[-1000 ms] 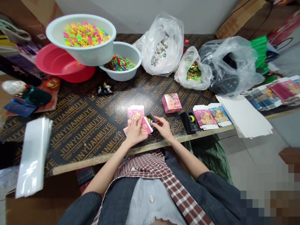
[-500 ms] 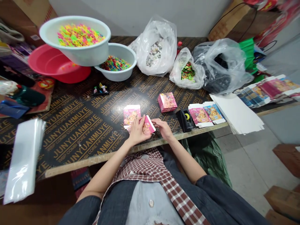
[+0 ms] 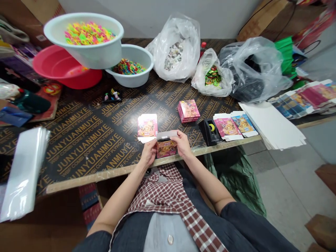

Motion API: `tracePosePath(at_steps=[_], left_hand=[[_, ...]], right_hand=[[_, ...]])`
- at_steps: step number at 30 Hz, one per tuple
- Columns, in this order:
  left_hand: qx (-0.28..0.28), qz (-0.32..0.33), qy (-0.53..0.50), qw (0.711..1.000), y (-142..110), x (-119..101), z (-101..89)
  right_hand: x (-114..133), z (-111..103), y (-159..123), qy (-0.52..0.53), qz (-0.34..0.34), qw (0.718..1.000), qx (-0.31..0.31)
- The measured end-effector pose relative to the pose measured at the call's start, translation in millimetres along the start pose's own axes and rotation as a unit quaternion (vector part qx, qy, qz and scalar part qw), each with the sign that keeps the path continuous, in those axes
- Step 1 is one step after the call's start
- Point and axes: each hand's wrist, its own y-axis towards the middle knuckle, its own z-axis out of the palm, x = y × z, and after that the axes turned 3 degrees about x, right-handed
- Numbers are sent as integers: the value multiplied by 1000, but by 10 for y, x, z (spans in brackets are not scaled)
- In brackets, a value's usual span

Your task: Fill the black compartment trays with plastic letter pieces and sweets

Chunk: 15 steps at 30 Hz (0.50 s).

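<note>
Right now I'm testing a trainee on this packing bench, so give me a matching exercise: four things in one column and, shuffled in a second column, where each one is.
Things:
1. small pink box
2. flat pink carton
3. stack of pink boxes
4. black tape dispenser

Places:
A. lying flat on the table, just beyond the left hand
B. held between both hands at the table's near edge, the right hand on its other side
C. just left of the fanned flat cartons
D. in front of the small clear bag

Pairs: 1-B, 2-A, 3-D, 4-C
</note>
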Motion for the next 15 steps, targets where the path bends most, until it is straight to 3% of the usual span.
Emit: tracePosePath(at_steps=[3,7,12,15], left_hand=[[-35,2,-10,999,-28,-35,43],[-20,9,29,999,-15,-100,89],[-16,141,116,983,-14,-144,108],[40,214,214,952,-56,-194,58]], right_hand=[[-15,10,-53,32,-4,999,24],[-30,-41,-128,106,12,994,28],[-115,-36,-152,76,-16,997,8],[-153,-24,-136,88,-26,996,12]])
